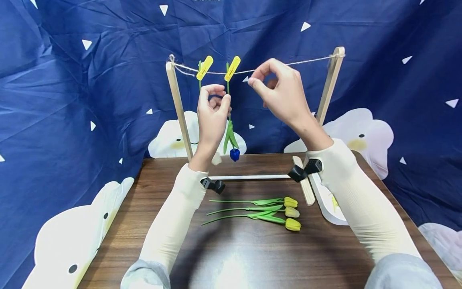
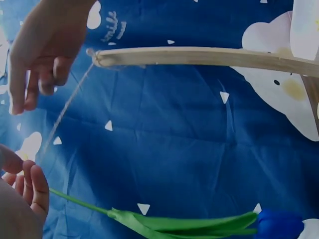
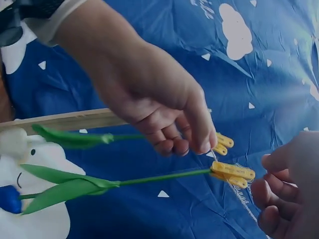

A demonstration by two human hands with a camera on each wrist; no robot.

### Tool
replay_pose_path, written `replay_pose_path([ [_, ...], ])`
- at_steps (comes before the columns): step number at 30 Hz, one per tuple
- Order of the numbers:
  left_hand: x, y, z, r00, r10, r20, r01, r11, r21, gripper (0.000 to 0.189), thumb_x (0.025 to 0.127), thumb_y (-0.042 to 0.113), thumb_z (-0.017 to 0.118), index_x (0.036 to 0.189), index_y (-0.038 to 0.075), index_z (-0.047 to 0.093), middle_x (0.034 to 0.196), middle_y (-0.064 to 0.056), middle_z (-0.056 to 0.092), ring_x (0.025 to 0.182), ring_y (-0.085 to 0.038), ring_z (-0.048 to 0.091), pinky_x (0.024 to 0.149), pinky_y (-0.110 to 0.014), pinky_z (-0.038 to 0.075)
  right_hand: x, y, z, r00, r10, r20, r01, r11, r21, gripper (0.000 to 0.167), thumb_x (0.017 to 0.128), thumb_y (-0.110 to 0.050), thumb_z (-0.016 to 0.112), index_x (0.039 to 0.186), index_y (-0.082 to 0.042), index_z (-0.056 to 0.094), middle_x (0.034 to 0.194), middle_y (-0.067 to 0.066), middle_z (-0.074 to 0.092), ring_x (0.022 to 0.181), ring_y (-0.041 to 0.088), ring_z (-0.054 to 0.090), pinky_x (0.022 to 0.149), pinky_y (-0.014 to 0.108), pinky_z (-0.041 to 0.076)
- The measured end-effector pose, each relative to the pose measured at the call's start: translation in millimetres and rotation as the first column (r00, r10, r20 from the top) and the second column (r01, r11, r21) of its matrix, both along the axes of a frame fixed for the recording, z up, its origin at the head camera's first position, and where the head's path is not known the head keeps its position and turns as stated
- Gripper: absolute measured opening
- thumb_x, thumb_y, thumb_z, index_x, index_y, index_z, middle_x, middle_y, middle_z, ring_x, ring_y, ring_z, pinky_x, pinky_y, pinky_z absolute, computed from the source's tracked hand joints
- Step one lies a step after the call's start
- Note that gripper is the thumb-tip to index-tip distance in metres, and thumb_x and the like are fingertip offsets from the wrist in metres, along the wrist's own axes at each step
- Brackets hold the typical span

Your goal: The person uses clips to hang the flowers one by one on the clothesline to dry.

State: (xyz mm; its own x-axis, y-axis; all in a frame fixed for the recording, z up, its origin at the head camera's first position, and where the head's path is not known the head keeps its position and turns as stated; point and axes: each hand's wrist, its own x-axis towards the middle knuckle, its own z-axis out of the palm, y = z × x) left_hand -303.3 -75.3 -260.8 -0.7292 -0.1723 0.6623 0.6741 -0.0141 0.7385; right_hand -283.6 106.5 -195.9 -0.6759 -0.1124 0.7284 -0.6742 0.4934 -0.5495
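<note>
A blue tulip (image 1: 234,155) hangs upside down, its green stem clipped to a string (image 1: 313,60) by a yellow clothespin (image 1: 232,68). To its left a second yellow clothespin (image 1: 205,68) clips another green stem; its flower is mostly hidden behind my left hand (image 1: 213,114). That hand is beside the blue tulip's stem, fingers loosely bent; in the right wrist view the stem (image 3: 164,177) runs apart from it. My right hand (image 1: 283,90) is raised by the string, right of the clothespins, thumb and fingers loosely curved with nothing visible between them.
Three yellow tulips (image 1: 291,212) lie side by side on the brown table (image 1: 252,253). Wooden posts (image 1: 330,84) hold the string at both ends, with a white rod (image 1: 252,177) low between them. A white tray (image 1: 330,214) with yellow pieces sits right, partly under my right forearm.
</note>
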Motion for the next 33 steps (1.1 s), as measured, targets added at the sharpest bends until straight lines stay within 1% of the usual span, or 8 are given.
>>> replay_pose_path([
  [5,14.4,-1.6,-10.5,0.999,-0.033,-0.024,0.032,0.999,-0.042,0.016,0.102,-0.001,0.062,0.117,-0.003,0.058,0.096,0.0,0.06,0.068,-0.01,0.057,0.063,-0.02,0.052,12.8,12.4,-25.7,0.999,0.009,-0.033,-0.007,0.998,0.063,0.018,0.102,-0.026,0.074,0.099,-0.008,0.074,0.087,0.0,0.069,0.047,0.009,0.056,0.048,0.02,0.045],
  [10,26.2,-3.9,-25.5,0.996,-0.092,-0.013,0.09,0.992,-0.085,0.014,0.101,-0.005,0.06,0.115,-0.007,0.059,0.09,0.003,0.059,0.064,-0.008,0.054,0.059,-0.018,0.047,23.2,29.1,-57.7,0.999,-0.02,-0.048,0.027,0.989,0.147,0.015,0.101,-0.023,0.076,0.097,-0.009,0.075,0.084,0.002,0.069,0.053,0.012,0.053,0.052,0.02,0.039],
  [12,30.5,-5.2,-33.2,0.995,-0.101,0.001,0.101,0.989,-0.112,0.014,0.1,-0.005,0.061,0.113,-0.006,0.06,0.088,0.0,0.06,0.063,-0.007,0.054,0.059,-0.018,0.046,27.1,36.8,-70.4,0.998,-0.046,-0.048,0.054,0.982,0.182,0.014,0.1,-0.022,0.077,0.096,-0.009,0.075,0.082,0.002,0.069,0.056,0.013,0.051,0.055,0.02,0.038],
  [18,42.6,-12.4,-60.5,0.995,-0.1,-0.005,0.096,0.965,-0.244,0.015,0.098,-0.006,0.063,0.113,-0.006,0.062,0.094,-0.016,0.065,0.071,-0.009,0.059,0.064,-0.018,0.048,38.3,62.5,-102.5,0.992,-0.123,-0.001,0.118,0.954,0.275,0.011,0.099,-0.023,0.078,0.096,-0.013,0.075,0.08,-0.001,0.069,0.058,0.009,0.052,0.057,0.021,0.038],
  [21,47.0,-16.0,-75.8,0.994,-0.107,-0.004,0.101,0.949,-0.297,0.014,0.098,-0.006,0.063,0.112,-0.005,0.063,0.095,-0.018,0.065,0.073,-0.011,0.059,0.065,-0.018,0.048,41.6,76.9,-115.9,0.987,-0.157,0.025,0.141,0.937,0.32,0.011,0.099,-0.024,0.078,0.095,-0.015,0.075,0.081,-0.002,0.071,0.06,0.008,0.054,0.058,0.024,0.04],
  [25,51.8,-22.2,-97.6,0.995,-0.093,0.03,0.098,0.923,-0.372,0.012,0.097,-0.005,0.066,0.109,-0.003,0.066,0.095,-0.014,0.067,0.074,-0.012,0.06,0.067,-0.019,0.049,45.4,97.1,-133.6,0.977,-0.21,0.042,0.179,0.906,0.384,0.012,0.098,-0.026,0.079,0.094,-0.016,0.075,0.077,-0.001,0.069,0.063,0.01,0.056,0.059,0.029,0.041],
  [29,52.4,-30.0,-118.1,0.994,-0.075,0.085,0.104,0.897,-0.429,0.01,0.097,-0.003,0.067,0.107,-0.002,0.068,0.094,-0.012,0.068,0.074,-0.013,0.06,0.066,-0.02,0.048,47.0,119.5,-151.4,0.965,-0.258,0.053,0.207,0.868,0.452,0.011,0.098,-0.026,0.078,0.092,-0.017,0.074,0.077,-0.001,0.069,0.065,0.012,0.057,0.059,0.032,0.042],
  [33,50.0,-40.4,-139.0,0.99,-0.057,0.133,0.114,0.874,-0.472,0.01,0.096,-0.003,0.066,0.106,-0.001,0.069,0.093,-0.012,0.067,0.073,-0.014,0.058,0.065,-0.021,0.047,45.4,144.2,-168.1,0.95,-0.296,0.103,0.202,0.828,0.523,0.009,0.098,-0.025,0.077,0.092,-0.019,0.074,0.081,-0.003,0.072,0.064,0.012,0.056,0.056,0.032,0.041],
])
